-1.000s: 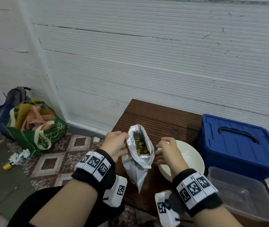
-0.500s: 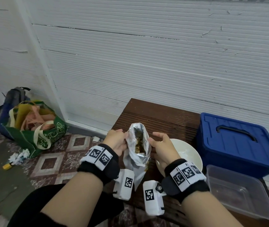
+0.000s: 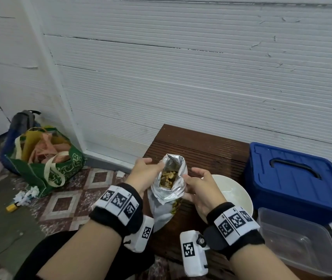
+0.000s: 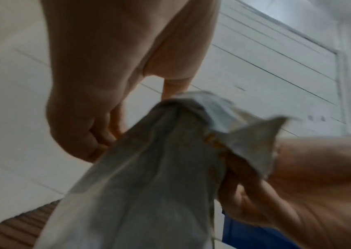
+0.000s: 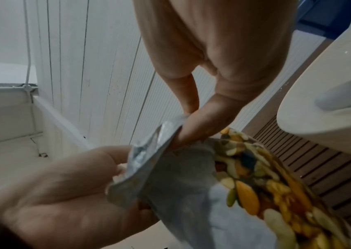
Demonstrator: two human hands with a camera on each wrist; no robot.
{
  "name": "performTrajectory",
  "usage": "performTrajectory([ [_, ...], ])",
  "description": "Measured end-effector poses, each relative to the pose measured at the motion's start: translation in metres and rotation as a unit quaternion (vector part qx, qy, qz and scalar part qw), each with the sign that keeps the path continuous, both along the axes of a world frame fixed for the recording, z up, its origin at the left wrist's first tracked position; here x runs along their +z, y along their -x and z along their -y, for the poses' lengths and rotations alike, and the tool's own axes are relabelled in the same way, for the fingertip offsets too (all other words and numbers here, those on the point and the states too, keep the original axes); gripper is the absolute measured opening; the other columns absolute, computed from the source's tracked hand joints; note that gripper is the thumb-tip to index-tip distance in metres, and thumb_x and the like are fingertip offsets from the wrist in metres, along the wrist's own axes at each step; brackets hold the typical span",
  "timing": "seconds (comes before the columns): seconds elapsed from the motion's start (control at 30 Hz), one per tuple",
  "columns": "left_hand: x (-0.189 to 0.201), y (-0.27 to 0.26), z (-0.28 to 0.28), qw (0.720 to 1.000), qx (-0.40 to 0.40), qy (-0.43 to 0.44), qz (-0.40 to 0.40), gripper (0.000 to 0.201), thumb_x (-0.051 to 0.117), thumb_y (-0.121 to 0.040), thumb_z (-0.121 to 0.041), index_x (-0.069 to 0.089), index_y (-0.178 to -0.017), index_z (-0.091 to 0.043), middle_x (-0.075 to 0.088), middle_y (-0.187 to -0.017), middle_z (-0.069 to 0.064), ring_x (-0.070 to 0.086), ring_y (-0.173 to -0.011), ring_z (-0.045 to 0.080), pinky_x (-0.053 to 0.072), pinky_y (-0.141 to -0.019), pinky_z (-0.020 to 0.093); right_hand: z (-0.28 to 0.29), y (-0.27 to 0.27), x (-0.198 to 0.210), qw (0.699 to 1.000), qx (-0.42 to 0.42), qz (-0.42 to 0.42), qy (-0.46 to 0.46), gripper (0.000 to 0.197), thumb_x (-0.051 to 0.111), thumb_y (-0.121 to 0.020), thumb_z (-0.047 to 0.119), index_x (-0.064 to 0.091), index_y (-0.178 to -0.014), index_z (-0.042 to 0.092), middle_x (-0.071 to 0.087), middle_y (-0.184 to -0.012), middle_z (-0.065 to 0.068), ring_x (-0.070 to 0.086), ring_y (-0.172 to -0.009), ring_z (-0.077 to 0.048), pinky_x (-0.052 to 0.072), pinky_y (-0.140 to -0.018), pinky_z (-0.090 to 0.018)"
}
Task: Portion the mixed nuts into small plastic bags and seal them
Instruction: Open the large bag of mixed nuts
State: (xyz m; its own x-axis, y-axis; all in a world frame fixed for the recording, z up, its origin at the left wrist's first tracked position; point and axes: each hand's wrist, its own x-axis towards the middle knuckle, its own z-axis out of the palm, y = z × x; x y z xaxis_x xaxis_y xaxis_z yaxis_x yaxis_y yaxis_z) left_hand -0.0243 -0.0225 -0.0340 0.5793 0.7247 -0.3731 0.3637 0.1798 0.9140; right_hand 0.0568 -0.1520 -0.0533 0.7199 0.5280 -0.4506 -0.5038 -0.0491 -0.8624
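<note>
A silver foil bag of mixed nuts [image 3: 168, 190] stands upright above the left end of the brown slatted table [image 3: 199, 150], its mouth pulled open so the nuts [image 3: 168, 177] show inside. My left hand [image 3: 144, 174] pinches the bag's left rim. My right hand [image 3: 197, 186] pinches the right rim. In the right wrist view the bag [image 5: 183, 193] has a clear window showing nuts [image 5: 253, 183], with my right thumb and finger on its rim. The left wrist view shows the bag's plain back [image 4: 148, 176] between both hands.
A white bowl [image 3: 235, 196] sits on the table just right of my right hand. A blue lidded box [image 3: 294, 178] and a clear plastic container [image 3: 300, 243] stand further right. A green shopping bag [image 3: 46, 160] and a backpack sit on the tiled floor at left.
Both hands have shifted on the bag's rim and drawn closer together, and the mouth is now narrower and taller. The bag stays above the same spot on the table.
</note>
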Motion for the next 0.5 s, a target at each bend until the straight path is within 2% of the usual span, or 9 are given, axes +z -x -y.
performTrajectory([
  [0.07,-0.005,0.004,-0.001,0.999,0.01,-0.039,-0.012,0.043,0.07,-0.087,-0.026,0.044,-0.12,-0.016,0.059,-0.097,-0.005,0.057,-0.101,0.018,0.047,-0.094,0.036,0.0,0.003,0.003,1.0,0.02,-0.019,-0.004,0.038,0.058,-0.092,0.003,0.038,-0.124,0.012,0.059,-0.085,-0.013,0.055,-0.056,-0.015,0.056,-0.05,-0.032],
  [0.13,-0.009,0.005,-0.003,0.999,0.018,-0.032,0.002,0.041,0.071,-0.087,-0.019,0.047,-0.119,-0.012,0.064,-0.097,0.001,0.062,-0.099,0.021,0.049,-0.095,0.041,0.001,0.0,0.011,0.998,0.041,0.004,0.043,0.032,0.058,-0.094,0.013,0.039,-0.12,0.012,0.059,-0.089,-0.015,0.058,-0.056,-0.018,0.056,-0.05,-0.035],
  [0.2,-0.011,0.005,-0.003,0.999,0.018,-0.03,0.013,0.035,0.068,-0.088,-0.011,0.05,-0.118,-0.013,0.066,-0.096,0.004,0.063,-0.096,0.021,0.051,-0.093,0.04,-0.002,-0.011,0.018,0.982,0.042,0.115,0.142,0.03,0.054,-0.095,0.03,0.041,-0.116,0.013,0.059,-0.098,-0.013,0.062,-0.067,-0.022,0.057,-0.056,-0.037],
  [0.27,-0.01,0.002,-0.004,0.999,0.017,-0.038,0.015,0.026,0.064,-0.089,-0.007,0.052,-0.11,-0.016,0.065,-0.092,0.002,0.063,-0.096,0.02,0.05,-0.094,0.04,-0.01,-0.026,0.022,0.939,0.047,0.269,0.211,0.035,0.05,-0.096,0.04,0.046,-0.12,0.015,0.057,-0.112,-0.006,0.059,-0.092,-0.02,0.054,-0.079,-0.037],
  [0.3,-0.009,0.0,-0.005,0.999,0.012,-0.036,0.017,0.024,0.063,-0.089,-0.005,0.052,-0.107,-0.017,0.066,-0.092,0.002,0.063,-0.096,0.02,0.051,-0.093,0.04,-0.015,-0.031,0.025,0.923,0.064,0.316,0.21,0.037,0.048,-0.097,0.041,0.047,-0.124,0.016,0.055,-0.115,-0.002,0.055,-0.099,-0.017,0.047,-0.085,-0.032],
  [0.37,-0.004,-0.003,-0.009,1.0,-0.005,-0.011,0.022,0.026,0.063,-0.088,-0.001,0.052,-0.109,-0.014,0.066,-0.094,0.005,0.064,-0.096,0.022,0.053,-0.091,0.04,-0.027,-0.039,0.03,0.915,0.134,0.333,0.185,0.038,0.043,-0.099,0.039,0.046,-0.132,0.019,0.054,-0.119,0.001,0.051,-0.107,-0.014,0.039,-0.088,-0.027],
  [0.43,0.0,-0.007,-0.018,0.999,-0.031,0.019,0.027,0.031,0.062,-0.088,0.001,0.053,-0.116,-0.009,0.067,-0.102,0.012,0.064,-0.098,0.025,0.054,-0.089,0.042,-0.035,-0.045,0.032,0.906,0.205,0.32,0.184,0.036,0.04,-0.101,0.036,0.048,-0.132,0.019,0.053,-0.127,0.001,0.049,-0.11,-0.013,0.038,-0.093,-0.027],
  [0.47,0.004,-0.008,-0.023,0.998,-0.045,0.026,0.027,0.033,0.063,-0.088,0.001,0.053,-0.118,-0.008,0.066,-0.106,0.014,0.065,-0.097,0.026,0.055,-0.087,0.042,-0.037,-0.046,0.032,0.9,0.231,0.319,0.188,0.034,0.041,-0.101,0.033,0.05,-0.131,0.018,0.053,-0.127,0.001,0.05,-0.107,-0.012,0.04,-0.091,-0.026],
  [0.5,0.008,-0.009,-0.026,0.998,-0.056,0.029,0.028,0.034,0.064,-0.088,0.0,0.053,-0.12,-0.007,0.066,-0.108,0.016,0.065,-0.095,0.027,0.056,-0.086,0.043,-0.038,-0.047,0.031,0.901,0.24,0.309,0.188,0.031,0.043,-0.101,0.03,0.052,-0.128,0.017,0.054,-0.125,0.0,0.052,-0.1,-0.011,0.043,-0.084,-0.025],
])
